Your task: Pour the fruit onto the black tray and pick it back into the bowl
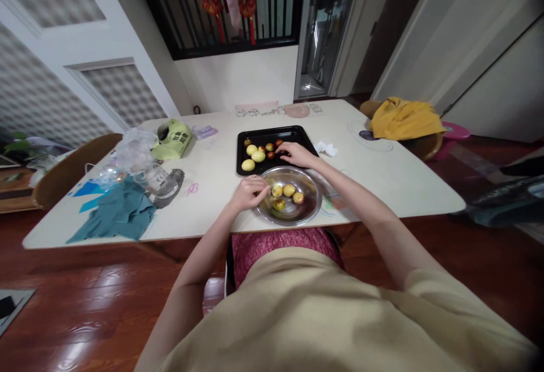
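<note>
My right hand (296, 154) reaches over a black baking tray (301, 134), its fingers apart and bent down close to the dark red fruits (271, 155). Beside these lie several pale yellow-green fruits (258, 157) of larger size. Near me, against the tray, stands a shiny metal bowl (312, 205) with several yellow fruits (289, 190) in it, some with brown patches. At the bowl's left rim my left hand (250, 192) has its fingers curled in towards the thumb. What those fingers hold, if anything, is too small to make out.
On the table's left lie a teal cloth (121, 210), clear plastic bags (134, 148), a plastic container (157, 182) and a green printed bag (173, 139). A crumpled white tissue (326, 149) rests right of the tray. Yellow fabric (403, 118) hangs over a chair at right.
</note>
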Demonstrator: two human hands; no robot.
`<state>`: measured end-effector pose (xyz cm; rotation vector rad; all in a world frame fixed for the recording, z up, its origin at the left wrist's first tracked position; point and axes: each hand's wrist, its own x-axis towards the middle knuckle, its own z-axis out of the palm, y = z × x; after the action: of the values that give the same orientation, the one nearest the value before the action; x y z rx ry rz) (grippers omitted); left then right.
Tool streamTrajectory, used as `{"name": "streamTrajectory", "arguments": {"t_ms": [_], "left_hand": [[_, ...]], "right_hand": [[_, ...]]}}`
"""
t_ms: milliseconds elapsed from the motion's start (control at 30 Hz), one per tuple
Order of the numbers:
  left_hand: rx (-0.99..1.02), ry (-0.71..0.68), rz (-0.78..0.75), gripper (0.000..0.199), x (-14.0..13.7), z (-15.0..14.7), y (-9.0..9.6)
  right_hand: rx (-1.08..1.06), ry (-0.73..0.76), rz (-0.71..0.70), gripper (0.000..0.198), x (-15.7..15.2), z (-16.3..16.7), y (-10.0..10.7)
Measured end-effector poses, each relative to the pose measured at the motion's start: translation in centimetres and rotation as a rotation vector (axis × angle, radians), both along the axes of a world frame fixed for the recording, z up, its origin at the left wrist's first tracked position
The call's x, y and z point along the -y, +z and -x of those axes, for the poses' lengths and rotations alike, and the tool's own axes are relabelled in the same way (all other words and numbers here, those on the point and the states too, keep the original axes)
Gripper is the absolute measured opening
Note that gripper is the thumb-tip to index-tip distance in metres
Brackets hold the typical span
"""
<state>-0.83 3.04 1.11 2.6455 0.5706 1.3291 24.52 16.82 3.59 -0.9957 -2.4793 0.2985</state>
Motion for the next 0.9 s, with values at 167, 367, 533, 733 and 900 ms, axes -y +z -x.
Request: {"name": "streamTrajectory", "arguments": {"t_ms": [167,367,533,733,900], "left_hand": [[-0.005,0.009,0.004,0.044,-0.1,0.0,-0.2],[-0.01,0.004,-0.006,0.042,-0.1,0.0,-0.2],[-0.006,0.006,-0.018,0.041,-0.1,0.0,-0.2],[0.004,-0.008,-0.003,0.041,-0.2,0.1,-0.4],[-0.009,-0.004,0.01,0.043,-0.3,0.1,-0.3]], "right_hand": [[0.105,0.04,-0.009,0.036,-1.9,2.3,-0.7],[0.133,-0.014,0.037,0.04,-2.4,3.5,-1.5],[0.113,-0.025,0.036,0.038,-2.1,3.1,-1.7],[0.036,-0.053,-0.002,0.037,-1.0,0.7,-1.2],[-0.183,-0.076,-0.029,0.04,2.9,-2.1,0.7]]}}
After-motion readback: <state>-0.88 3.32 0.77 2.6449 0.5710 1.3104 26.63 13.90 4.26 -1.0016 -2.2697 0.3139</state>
